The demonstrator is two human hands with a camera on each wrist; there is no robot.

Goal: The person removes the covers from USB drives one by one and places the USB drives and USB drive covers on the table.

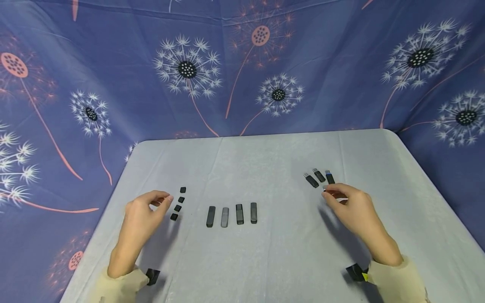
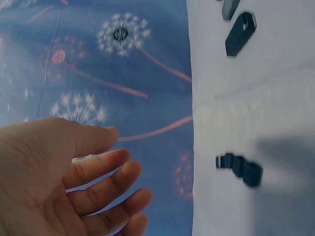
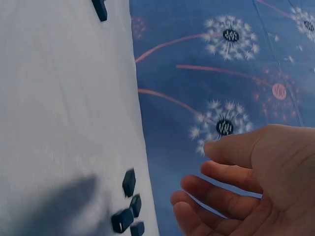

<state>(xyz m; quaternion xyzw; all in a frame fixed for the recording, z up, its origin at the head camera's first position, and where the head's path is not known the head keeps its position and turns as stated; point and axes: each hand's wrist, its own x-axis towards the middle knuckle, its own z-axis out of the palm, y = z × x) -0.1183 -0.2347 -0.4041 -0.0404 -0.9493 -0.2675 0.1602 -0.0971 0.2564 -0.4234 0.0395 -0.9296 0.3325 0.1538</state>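
Note:
My left hand (image 1: 142, 216) hovers just left of a slanting row of several small black caps (image 1: 177, 208). Its fingers are loosely bent, and in the left wrist view a gap shows between thumb and fingers, with nothing held. My right hand (image 1: 356, 210) hangs over the near side of a cluster of USB sticks (image 1: 312, 181) with bare metal plugs. One plug (image 1: 324, 188) peeks out beside the right fingertips, its body hidden by the hand. In the right wrist view the right fingers (image 3: 216, 196) are relaxed and apart, holding nothing; the sticks lie on the table beyond them.
Between the hands, several dark grey USB sticks (image 1: 239, 214) lie in a row on the pale cloth-covered table (image 1: 288, 252), no plugs visible. A blue dandelion-print cloth (image 1: 322, 63) hangs behind and at both sides. Black devices (image 1: 355, 272) sit at both wrists.

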